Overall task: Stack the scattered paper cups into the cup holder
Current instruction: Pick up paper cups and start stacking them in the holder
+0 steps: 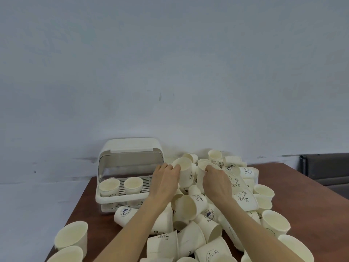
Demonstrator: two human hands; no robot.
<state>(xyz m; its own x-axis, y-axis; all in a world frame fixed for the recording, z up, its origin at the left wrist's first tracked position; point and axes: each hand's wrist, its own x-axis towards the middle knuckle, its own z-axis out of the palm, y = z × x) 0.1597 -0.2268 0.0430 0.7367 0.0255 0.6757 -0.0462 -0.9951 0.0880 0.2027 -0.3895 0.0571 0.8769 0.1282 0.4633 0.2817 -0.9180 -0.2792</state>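
Observation:
A white plastic cup holder (105,197) with its lid flipped up stands at the table's back left. Two upright paper cups (120,186) sit side by side on its slatted tray. A big heap of cream paper cups (190,208) with printed drawings covers the table's middle and right. My left hand (165,181) grips an upright cup (186,172) at the top of the heap, just right of the holder. My right hand (217,183) pinches the rim of a neighbouring cup (202,170).
The brown wooden table (294,186) ends at a pale wall behind. Loose cups (72,236) stand near the front left corner and along the right side. A dark chair back (324,167) shows at the far right.

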